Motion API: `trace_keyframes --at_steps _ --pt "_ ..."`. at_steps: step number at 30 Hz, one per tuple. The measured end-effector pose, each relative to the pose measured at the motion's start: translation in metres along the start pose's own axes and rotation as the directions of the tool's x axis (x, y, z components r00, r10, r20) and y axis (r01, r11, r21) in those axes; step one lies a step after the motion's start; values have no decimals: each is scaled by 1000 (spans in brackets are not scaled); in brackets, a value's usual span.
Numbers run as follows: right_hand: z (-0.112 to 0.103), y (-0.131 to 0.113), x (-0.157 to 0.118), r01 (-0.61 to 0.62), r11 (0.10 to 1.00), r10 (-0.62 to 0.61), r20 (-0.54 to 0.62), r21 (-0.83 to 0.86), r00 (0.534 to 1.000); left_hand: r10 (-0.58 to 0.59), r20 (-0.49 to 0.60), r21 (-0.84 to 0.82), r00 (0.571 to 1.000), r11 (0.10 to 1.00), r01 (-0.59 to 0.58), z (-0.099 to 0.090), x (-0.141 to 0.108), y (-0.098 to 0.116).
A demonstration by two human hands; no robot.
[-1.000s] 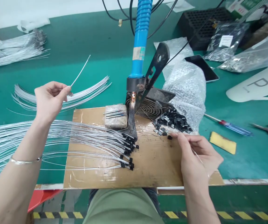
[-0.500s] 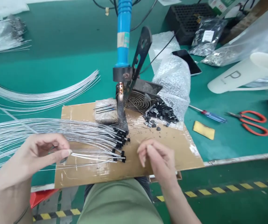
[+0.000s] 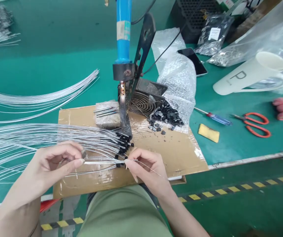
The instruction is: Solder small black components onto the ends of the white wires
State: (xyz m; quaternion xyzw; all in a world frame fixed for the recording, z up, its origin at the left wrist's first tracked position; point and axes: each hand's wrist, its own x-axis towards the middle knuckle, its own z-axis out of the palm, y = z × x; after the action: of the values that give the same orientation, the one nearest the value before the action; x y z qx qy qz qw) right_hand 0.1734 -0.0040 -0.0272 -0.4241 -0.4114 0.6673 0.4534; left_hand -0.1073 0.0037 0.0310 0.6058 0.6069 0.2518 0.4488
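Note:
My left hand pinches a thin white wire between thumb and fingers, over the left part of the cardboard. To its right, my right hand has thumb and forefinger closed on the same wire near its end, and a fine strand trails across the fingers. Behind both hands lies a bundle of white wires with black tips. A blue hot-air tool stands upright behind the black tips, its metal nozzle pointing down.
Small black pieces lie on bubble wrap. Farther right are a yellow sponge, a screwdriver, red-handled pliers, a white mug and a phone. More wires curve at the left.
My right hand has moved left and closed on the wire beside the black tips. My left hand has shifted slightly right, still pinching. The whole view has shifted a little.

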Motion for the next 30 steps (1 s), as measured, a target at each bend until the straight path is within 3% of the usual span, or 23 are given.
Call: trace_keyframes --at_steps 3,11,18,23,27,30 --pt "-1 1 0 -20 1000 20 1 2 1000 3 -42 -5 999 1000 -3 0 0 -2" --pt "-4 1 0 -27 999 26 -38 -30 999 -25 -26 -19 999 1000 25 -2 -4 -2" --pt "-6 0 3 64 996 -66 -31 -56 997 -22 36 -23 999 999 23 -5 -6 -3" --pt "-8 -4 3 175 968 -176 11 -181 984 33 65 42 997 998 -35 -4 0 3" --pt "-8 -2 2 323 885 -303 113 -334 946 80 -27 234 996 970 -72 19 -1 13" --pt "-9 1 4 396 833 -363 160 -386 918 112 1 260 994 960 -109 50 -4 27"
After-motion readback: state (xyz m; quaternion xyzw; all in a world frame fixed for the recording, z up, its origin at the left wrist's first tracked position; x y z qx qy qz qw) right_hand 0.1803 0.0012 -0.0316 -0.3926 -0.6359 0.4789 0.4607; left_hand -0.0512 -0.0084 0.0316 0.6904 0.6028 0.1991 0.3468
